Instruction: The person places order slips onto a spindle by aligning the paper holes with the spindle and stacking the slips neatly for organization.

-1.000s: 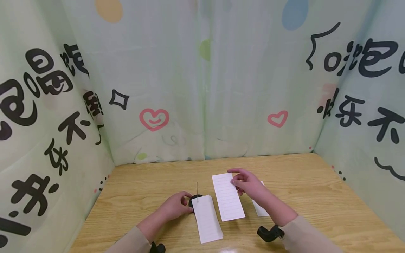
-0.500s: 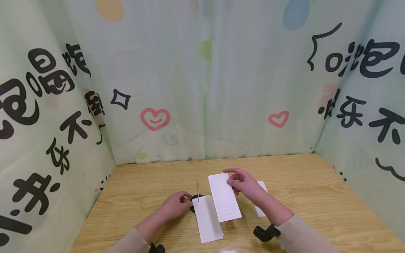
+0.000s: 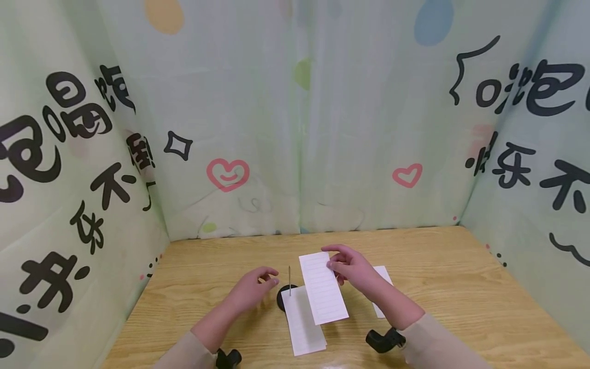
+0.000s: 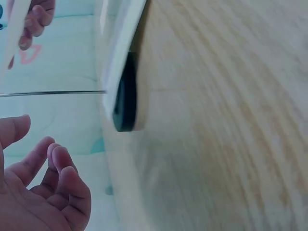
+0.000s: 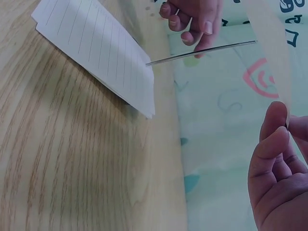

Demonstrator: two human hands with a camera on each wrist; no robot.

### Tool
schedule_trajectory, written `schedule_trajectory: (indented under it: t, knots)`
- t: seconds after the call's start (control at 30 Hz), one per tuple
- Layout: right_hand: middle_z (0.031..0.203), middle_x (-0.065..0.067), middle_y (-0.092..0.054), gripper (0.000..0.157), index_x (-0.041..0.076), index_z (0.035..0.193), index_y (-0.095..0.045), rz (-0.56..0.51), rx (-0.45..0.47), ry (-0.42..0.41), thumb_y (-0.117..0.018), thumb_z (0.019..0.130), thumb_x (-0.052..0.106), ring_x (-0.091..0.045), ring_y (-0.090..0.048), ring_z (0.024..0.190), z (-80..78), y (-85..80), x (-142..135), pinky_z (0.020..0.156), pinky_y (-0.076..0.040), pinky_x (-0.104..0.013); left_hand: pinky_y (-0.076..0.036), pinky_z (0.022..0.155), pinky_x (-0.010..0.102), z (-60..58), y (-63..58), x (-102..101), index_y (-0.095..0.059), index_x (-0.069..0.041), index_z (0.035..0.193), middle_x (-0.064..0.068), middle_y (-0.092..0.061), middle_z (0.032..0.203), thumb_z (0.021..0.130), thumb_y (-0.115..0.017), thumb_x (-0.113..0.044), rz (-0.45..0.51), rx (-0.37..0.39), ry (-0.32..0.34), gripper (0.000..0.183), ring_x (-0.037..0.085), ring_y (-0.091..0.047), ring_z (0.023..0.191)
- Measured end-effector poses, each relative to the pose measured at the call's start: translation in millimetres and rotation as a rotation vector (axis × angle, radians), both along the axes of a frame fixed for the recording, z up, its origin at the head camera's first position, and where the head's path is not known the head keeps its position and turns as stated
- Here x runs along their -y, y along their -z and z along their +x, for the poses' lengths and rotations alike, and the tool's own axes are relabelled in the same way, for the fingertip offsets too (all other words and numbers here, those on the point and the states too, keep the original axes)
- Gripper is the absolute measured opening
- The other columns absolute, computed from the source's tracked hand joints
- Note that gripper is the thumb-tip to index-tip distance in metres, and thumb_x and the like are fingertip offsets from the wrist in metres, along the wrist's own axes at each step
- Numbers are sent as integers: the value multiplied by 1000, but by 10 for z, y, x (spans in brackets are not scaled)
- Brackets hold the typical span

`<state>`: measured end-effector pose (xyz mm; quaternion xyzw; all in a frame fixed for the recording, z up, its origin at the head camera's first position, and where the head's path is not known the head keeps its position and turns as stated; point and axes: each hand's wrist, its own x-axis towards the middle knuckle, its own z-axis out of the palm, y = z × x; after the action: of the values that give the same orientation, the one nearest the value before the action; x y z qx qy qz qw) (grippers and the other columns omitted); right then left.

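One sheet point(image 3: 323, 288) in raised right hand point(image 3: 352, 268)

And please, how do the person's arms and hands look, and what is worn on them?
The left hand and right hand wear no gloves. Plain beige sleeves end short of the wrists. Each arm has a black, curved attachment near the sleeve's end.

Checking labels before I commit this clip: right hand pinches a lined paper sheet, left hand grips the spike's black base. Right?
One fix: the left hand isn't gripping the black base; the left wrist view shows it apart from the base, holding nothing. The right hand does pinch a lined paper sheet.
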<state>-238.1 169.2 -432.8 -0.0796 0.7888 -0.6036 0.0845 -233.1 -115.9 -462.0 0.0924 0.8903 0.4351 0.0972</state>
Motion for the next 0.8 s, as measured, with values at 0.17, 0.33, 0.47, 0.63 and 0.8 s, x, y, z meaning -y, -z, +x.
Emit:
schedule_trajectory:
  t: [0.17,0.33,0.47,0.63,0.8]
  knots:
    - [97,-12,-59,41,13,137,-54,-9,-2,-11,-62,97,9,-22,-52,70,8,-20,32,62,-47,-32,-47,69,35,31,-97,-4,-63,-12,125,1,-57,102,98,-61,-37,13,-34,17,37,21,-54,90]
    - [97,-12,-60,41,12,138,-54,-12,-12,-30,-62,97,9,-22,-53,70,10,-26,72,62,-47,-31,-47,68,35,68,-197,-27,-65,-15,123,2,-58,104,98,-61,-39,68,-44,10,35,23,-56,88]
    - [97,-12,-60,41,10,138,-54,-19,-23,-47,-62,97,9,-22,-53,70,11,-23,111,61,-47,-30,-48,70,35,82,-251,-62,-65,-14,124,4,-60,107,99,-59,-39,114,-49,5,35,28,-60,90]
    - [97,-12,-60,40,11,137,-55,-24,-24,-55,-62,97,9,-22,-53,70,14,-33,166,62,-47,-31,-49,75,36,81,-288,-119,-65,-12,124,4,-63,109,100,-55,-45,166,-57,-20,42,26,-61,92]
    - [96,-12,-60,39,12,136,-55,-27,-27,-63,-62,97,10,-21,-53,69,14,-24,207,62,-47,-31,-48,73,34,64,-292,-176,-67,-13,119,6,-64,107,100,-55,-44,228,-66,-82,38,20,-58,87]
